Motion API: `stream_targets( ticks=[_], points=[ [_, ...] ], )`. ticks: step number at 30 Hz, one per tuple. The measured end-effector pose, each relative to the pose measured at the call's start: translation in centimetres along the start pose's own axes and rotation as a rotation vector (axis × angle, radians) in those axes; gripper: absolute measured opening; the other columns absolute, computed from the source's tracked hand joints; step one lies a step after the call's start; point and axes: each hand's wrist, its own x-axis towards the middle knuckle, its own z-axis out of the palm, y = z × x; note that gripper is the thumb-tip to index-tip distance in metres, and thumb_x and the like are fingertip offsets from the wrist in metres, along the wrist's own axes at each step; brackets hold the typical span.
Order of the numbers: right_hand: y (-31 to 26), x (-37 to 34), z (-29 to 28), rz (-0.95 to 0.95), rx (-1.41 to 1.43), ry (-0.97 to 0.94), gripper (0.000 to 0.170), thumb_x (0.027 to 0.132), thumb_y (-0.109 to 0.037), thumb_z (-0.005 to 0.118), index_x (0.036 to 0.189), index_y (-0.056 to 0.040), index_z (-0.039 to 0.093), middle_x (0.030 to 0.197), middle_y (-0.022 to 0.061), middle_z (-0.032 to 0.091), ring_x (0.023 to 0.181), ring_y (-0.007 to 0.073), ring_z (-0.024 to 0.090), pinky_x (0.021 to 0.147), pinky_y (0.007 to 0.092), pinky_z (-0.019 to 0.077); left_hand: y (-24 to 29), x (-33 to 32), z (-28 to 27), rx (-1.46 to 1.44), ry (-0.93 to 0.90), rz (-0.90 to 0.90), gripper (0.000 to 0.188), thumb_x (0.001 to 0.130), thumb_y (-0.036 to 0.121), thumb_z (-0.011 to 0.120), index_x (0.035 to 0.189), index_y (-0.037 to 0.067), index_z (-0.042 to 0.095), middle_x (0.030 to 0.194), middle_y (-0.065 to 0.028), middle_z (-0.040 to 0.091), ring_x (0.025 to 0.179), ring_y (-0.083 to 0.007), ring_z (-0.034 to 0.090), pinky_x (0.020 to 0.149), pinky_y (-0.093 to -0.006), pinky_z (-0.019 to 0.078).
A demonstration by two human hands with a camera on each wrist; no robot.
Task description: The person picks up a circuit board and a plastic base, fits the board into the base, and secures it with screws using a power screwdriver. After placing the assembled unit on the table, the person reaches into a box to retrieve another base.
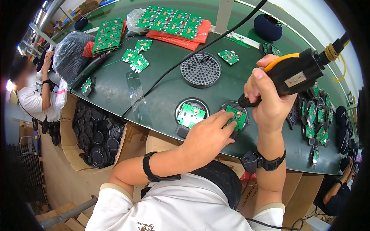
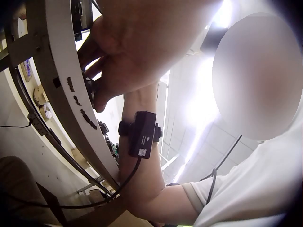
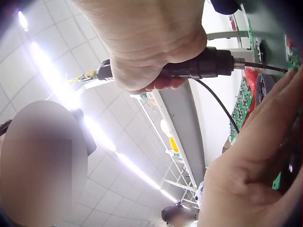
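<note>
In the head view, my right hand (image 1: 269, 102) grips a black power screwdriver (image 1: 296, 73), fingers wrapped round its body. In the right wrist view, the screwdriver (image 3: 208, 64) has its thin bit reaching toward a green board. My left hand (image 1: 208, 136) holds a round black housing (image 1: 248, 120), its fingertips on the green circuit board (image 1: 239, 117) in it and the thumb at the near edge. Left of that hand lies a second black housing (image 1: 181, 131) with a green board (image 1: 190, 114). My left hand (image 2: 128, 52) partly hides a dark part in the left wrist view.
A perforated round tray (image 1: 200, 80) stands beyond the housings. Green board panels (image 1: 169, 22) and loose boards (image 1: 139, 62) lie farther back. Assembled pieces (image 1: 322, 115) are piled at right. A carton (image 1: 69, 136) of black parts stands at left. A black cable (image 1: 165, 73) crosses the table.
</note>
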Motion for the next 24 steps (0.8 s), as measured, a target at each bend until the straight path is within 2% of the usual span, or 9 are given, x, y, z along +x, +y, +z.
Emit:
stream_targets(
  ticks=[11, 24],
  points=[
    [0.0, 0.13, 0.13, 0.027, -0.002, -0.032, 0.02, 0.093, -0.001, 0.066, 0.111, 0.0026, 0.059, 0.064, 0.0021, 0.052, 0.048, 0.0102, 0.047, 0.048, 0.0275, 0.039, 0.29, 0.16, -0.37, 0.007, -0.015, -0.051, 0.047, 0.08, 0.026, 0.082, 0.122, 0.008, 0.07, 0.135, -0.0146, 0.063, 0.112, -0.0312, 0.067, 0.091, -0.0393, 0.0568],
    [-0.15, 0.37, 0.49, 0.027, -0.092, -0.078, 0.016, 0.089, 0.004, 0.064, 0.104, 0.0036, 0.059, 0.066, 0.0037, 0.055, 0.046, 0.0102, 0.048, 0.045, 0.0267, 0.0412, 0.34, 0.21, -0.23, 0.037, -0.005, -0.039, 0.048, 0.077, 0.024, 0.083, 0.12, 0.007, 0.071, 0.133, -0.013, 0.064, 0.106, -0.028, 0.069, 0.085, -0.0363, 0.058]
  ],
)
